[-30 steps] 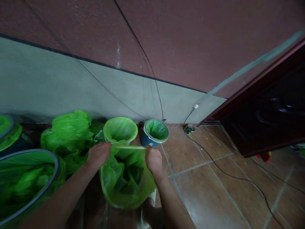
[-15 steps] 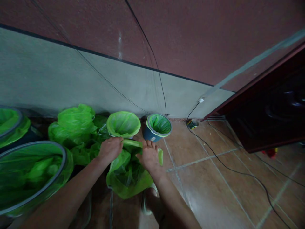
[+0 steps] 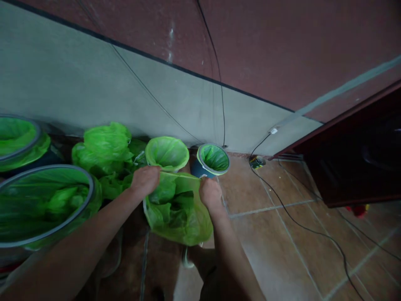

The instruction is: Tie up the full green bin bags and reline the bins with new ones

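Note:
A green garbage bag (image 3: pixel 188 230) hangs with its mouth spread between my two hands, and crumpled green plastic shows inside it. My left hand (image 3: pixel 146 180) grips the far left part of its rim. On the far right part, my right hand (image 3: pixel 210 192) is closed round the edge, pulling it taut. Just beyond my left hand stands a bin lined in light green (image 3: pixel 167 154). A smaller blue bin (image 3: pixel 203 169) with a green liner is past my right hand.
Two large green-lined bins, a near one (image 3: pixel 90 196) and a far one (image 3: pixel 39 133), stand at left. Bunched green bags (image 3: pixel 106 142) lie by the wall. A can (image 3: pixel 257 162) and a black cable (image 3: pixel 300 224) are on the tiled floor at right, near a dark door (image 3: pixel 354 167).
My right hand has moved right and closed on the bag's rim, stretching the mouth wider and tighter. My left hand still holds its side. The camera view has shifted a little.

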### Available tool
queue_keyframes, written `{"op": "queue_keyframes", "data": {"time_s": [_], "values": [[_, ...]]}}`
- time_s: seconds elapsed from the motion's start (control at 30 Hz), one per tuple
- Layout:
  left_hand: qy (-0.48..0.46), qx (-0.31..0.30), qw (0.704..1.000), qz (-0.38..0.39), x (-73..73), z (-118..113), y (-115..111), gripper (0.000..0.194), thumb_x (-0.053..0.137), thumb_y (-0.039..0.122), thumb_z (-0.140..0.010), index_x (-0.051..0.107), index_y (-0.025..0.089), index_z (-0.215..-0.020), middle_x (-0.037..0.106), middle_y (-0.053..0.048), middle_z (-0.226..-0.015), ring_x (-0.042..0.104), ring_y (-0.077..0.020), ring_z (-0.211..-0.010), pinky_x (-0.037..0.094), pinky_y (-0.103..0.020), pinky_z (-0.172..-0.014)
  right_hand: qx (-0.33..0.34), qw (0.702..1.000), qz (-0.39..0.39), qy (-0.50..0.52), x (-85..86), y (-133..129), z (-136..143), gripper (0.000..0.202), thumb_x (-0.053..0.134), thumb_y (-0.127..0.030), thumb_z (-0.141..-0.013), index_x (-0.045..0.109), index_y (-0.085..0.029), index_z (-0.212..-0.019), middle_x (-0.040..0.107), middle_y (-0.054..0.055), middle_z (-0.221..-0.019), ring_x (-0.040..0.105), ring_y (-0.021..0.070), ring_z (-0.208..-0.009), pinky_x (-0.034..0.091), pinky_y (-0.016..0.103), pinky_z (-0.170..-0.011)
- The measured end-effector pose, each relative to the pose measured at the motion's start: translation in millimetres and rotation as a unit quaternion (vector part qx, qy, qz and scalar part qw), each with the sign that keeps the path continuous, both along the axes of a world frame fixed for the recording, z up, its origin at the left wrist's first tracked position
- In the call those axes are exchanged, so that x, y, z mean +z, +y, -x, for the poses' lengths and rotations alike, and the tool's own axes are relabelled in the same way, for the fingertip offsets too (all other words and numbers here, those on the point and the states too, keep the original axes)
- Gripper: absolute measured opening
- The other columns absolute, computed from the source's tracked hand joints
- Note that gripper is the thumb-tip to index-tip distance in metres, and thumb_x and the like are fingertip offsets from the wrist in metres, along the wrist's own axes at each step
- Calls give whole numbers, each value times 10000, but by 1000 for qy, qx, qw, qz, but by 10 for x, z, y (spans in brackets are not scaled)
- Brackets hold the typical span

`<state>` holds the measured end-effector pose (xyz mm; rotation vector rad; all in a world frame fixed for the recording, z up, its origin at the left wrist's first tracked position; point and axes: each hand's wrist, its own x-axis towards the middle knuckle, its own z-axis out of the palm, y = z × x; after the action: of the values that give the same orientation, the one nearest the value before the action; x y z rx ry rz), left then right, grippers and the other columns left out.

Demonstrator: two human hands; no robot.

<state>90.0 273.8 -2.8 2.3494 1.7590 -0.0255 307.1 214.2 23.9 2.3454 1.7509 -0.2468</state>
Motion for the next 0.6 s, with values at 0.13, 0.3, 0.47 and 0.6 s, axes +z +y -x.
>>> {"op": "queue_keyframes", "data": {"time_s": [0.13, 0.3, 0.47, 0.6], "values": [[2, 8, 1000, -12, -2, 67, 43, 390, 360, 249, -928, 721, 181, -1061, 737, -114, -1030, 679, -259, -1014, 505, -331, -858, -42, 995, 76, 50, 16, -38, -262, 331, 416, -168, -922, 709, -112, -1064, 699, 187, -1120, 659, 272, -1090, 501, 334, -871], [-11, 0, 1000, -21, -8, 5, 24, 375, 375, 257, -921, 722, 209, -1055, 747, -94, -1008, 687, -246, -982, 508, -328, -846, 12, 993, 38, 115, -8, -127, -249, 696, 701, -356, -782, 466, -162, -1408, 581, 153, -1343, 529, 277, -1264, 443, 363, -1005], [-21, -20, 999, -42, -39, -84, -3, 356, 393, 305, -918, 721, 201, -1010, 748, -99, -980, 698, -252, -942, 514, -332, -815, 75, 993, -28, 92, -65, -98, 86, 649, 707, -360, -801, 490, -169, -1382, 530, 146, -1398, 464, 280, -1313, 397, 381, -1054], [-18, -32, 998, -49, -69, -101, -16, 368, 374, 319, -929, 719, 196, -966, 748, -101, -941, 700, -251, -920, 515, -333, -794, 70, 995, -38, 53, -82, -14, 165, 304, 434, -278, -974, 677, -162, -1116, 685, 144, -1138, 618, 254, -1116, 451, 353, -952]]}}
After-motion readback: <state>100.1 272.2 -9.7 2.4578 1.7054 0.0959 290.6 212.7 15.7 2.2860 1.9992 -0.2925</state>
